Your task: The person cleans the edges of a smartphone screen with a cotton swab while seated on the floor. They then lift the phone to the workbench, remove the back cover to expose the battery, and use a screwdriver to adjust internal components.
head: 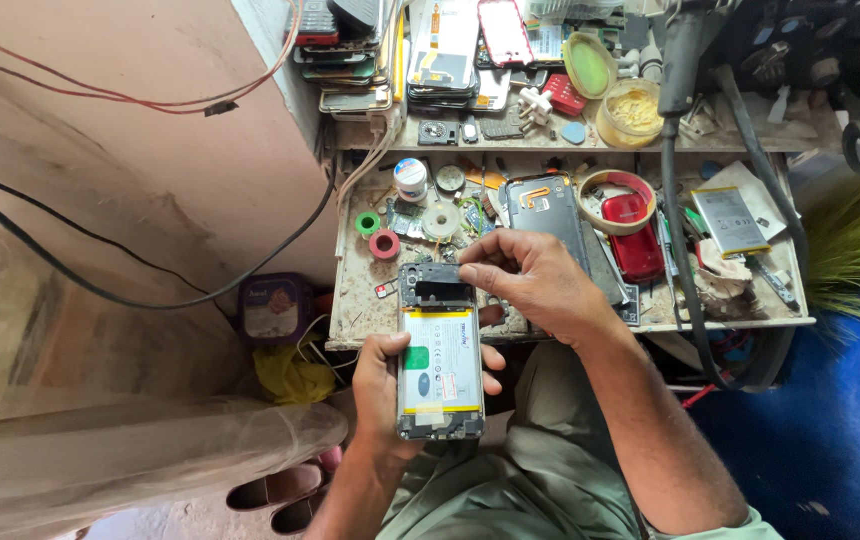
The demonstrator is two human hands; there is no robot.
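- Left hand (385, 385), palm up, fingers curled, grips an opened phone (439, 360) from below, its battery facing up.
- Right hand (535, 280), wrist bent, pinches the phone's top edge.
- Cluttered table (360, 300) lies just beyond both.

A small, dirty workbench (360, 300) stands against a beige wall (100, 180). On its upper shelf lie stacks of phones (355, 50) and screens, a yellow-green lid (588, 65) and a round tub of yellowish paste (630, 110). On the lower surface there are a green tape roll (368, 222) just beside a red tape roll (384, 244), a white solder spool (410, 178), a dark phone back (545, 208), a red phone (635, 250) partly inside a tape ring, and a loose grey battery (730, 220). A thick black hose (685, 270) hangs over the right part. Black cables (150, 290) cross the wall. A purple tin (275, 308) sits under the bench, above a yellow cloth (292, 375).
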